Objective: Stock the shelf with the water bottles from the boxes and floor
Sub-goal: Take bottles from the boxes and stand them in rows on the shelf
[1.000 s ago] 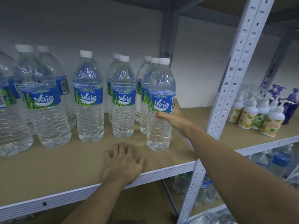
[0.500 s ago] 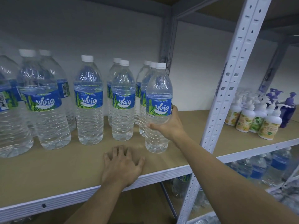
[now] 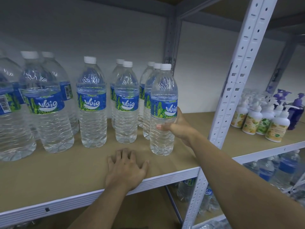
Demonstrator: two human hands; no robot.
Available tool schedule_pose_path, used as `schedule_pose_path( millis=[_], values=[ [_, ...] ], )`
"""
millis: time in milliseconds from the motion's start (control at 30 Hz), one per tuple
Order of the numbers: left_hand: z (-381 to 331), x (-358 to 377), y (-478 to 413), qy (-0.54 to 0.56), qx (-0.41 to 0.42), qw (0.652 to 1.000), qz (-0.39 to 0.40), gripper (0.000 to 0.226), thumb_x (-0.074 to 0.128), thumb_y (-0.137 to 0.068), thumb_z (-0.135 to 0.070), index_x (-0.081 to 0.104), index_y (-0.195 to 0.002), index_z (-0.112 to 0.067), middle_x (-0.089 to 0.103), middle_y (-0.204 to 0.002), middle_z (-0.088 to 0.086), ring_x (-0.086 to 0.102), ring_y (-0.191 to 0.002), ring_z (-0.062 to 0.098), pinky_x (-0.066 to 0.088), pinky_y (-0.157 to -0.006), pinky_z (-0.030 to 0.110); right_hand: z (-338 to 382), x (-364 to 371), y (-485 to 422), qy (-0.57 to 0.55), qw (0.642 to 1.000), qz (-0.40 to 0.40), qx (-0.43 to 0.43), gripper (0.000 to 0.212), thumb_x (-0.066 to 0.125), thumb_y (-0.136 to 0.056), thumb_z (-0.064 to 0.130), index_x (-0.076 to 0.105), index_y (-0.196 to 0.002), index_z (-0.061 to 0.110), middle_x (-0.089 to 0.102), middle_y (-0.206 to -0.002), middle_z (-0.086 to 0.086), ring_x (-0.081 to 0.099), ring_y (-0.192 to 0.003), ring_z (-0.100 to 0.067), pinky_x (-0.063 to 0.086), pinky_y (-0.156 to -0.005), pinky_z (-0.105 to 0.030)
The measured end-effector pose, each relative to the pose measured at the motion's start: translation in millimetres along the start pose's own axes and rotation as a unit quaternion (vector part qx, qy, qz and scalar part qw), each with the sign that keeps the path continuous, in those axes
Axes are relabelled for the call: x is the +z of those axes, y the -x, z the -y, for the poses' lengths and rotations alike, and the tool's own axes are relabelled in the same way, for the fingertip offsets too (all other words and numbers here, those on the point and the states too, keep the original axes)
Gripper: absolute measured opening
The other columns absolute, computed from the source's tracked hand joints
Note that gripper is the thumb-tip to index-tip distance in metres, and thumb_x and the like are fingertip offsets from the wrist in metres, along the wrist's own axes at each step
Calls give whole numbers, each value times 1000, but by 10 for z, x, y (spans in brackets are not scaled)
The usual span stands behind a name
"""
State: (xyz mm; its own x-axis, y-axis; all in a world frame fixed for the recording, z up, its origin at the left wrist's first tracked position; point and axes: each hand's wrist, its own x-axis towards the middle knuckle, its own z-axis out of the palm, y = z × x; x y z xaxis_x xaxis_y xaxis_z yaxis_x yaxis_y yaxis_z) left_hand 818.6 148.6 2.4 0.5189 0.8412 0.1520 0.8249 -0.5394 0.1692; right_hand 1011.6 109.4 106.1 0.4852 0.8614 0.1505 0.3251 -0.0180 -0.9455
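Several clear water bottles (image 3: 92,106) with blue Waig labels and white caps stand in rows on the tan shelf board (image 3: 66,171). My right hand (image 3: 179,125) grips the front right water bottle (image 3: 163,103) around its middle, just under the label; the bottle stands upright on the board. My left hand (image 3: 126,169) rests flat, fingers spread, on the board near its front edge, left of that bottle and in front of the rows.
A white perforated upright post (image 3: 231,100) stands right of my right arm. Beyond it the neighbouring shelf holds lotion pump bottles (image 3: 264,119). More water bottles (image 3: 280,169) lie on the lower level at right. A grey wall backs the shelf.
The bottle in my right hand has turned, so its label now faces more to the right. My left hand has stayed flat on the board. The camera has tilted slightly.
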Motion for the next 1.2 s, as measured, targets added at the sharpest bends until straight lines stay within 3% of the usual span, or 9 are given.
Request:
schedule_pose_path(
  millis=[267,367,500,700,800,933,1033,1100,1200],
  values=[
    [-4,-20,7,9,4,1000,2,74,16,-89,-69,35,-144,-24,27,-153,2,15,-144,22,13,-115,52,-23,-16,-13,-4,1000,9,2,87,89,-67,12,35,-127,45,59,-113,23,58,-117,-17,43,-102,-37],
    [-6,-18,-11,0,-2,1000,10,74,15,-89,-69,35,-145,-24,27,-154,2,15,-144,22,13,-115,51,-91,5,19,-7,1000,2,8,99,90,-63,23,31,-141,41,60,-126,16,56,-121,-16,41,-109,-44],
    [-13,-36,-15,4,-7,1000,20,74,15,-90,-68,35,-146,-23,26,-155,3,15,-144,23,12,-115,51,-148,68,171,10,1000,-27,11,90,84,-75,28,31,-147,34,58,-134,11,55,-123,-15,40,-111,-42],
    [43,-72,77,136,74,987,-44,58,41,-93,-55,38,-142,-25,36,-151,-5,34,-138,17,29,-112,41,-174,65,744,154,986,-57,-25,56,67,-90,22,46,-142,26,61,-123,10,56,-109,-7,41,-91,-21],
    [5,-132,295,223,68,970,-74,43,57,-92,-37,51,-131,-22,48,-136,-6,46,-125,17,38,-104,33,-267,-12,1133,283,959,-25,5,46,61,-91,31,52,-137,26,59,-101,-1,58,-90,-18,47,-82,-30],
    [-134,-156,629,169,91,977,-88,32,59,-91,-26,59,-121,-15,56,-121,1,50,-117,21,40,-100,33,-388,-156,1662,386,922,19,31,36,56,-93,36,57,-128,30,63,-121,1,62,-104,-23,50,-88,-36],
    [-332,-215,903,114,133,980,-92,27,57,-90,-23,59,-116,-15,57,-114,1,52,-112,22,42,-96,35,-442,-331,2012,413,909,18,56,29,55,-92,34,61,-120,28,66,-116,2,62,-107,-24,53,-90,-39],
    [-480,-289,1064,118,122,984,-53,27,56,-91,-27,56,-116,-18,56,-114,0,52,-110,21,45,-92,35,-465,-457,2233,411,908,21,84,29,55,-93,33,61,-120,27,66,-117,3,61,-108,-22,52,-89,-37],
    [-706,-374,1226,72,115,986,99,24,55,-91,-34,54,-111,-22,55,-113,-1,54,-107,21,47,-89,33,-504,-633,2545,417,900,21,126,34,55,-93,37,57,-126,30,66,-121,4,61,-111,-20,50,-92,-36]
  ],
)
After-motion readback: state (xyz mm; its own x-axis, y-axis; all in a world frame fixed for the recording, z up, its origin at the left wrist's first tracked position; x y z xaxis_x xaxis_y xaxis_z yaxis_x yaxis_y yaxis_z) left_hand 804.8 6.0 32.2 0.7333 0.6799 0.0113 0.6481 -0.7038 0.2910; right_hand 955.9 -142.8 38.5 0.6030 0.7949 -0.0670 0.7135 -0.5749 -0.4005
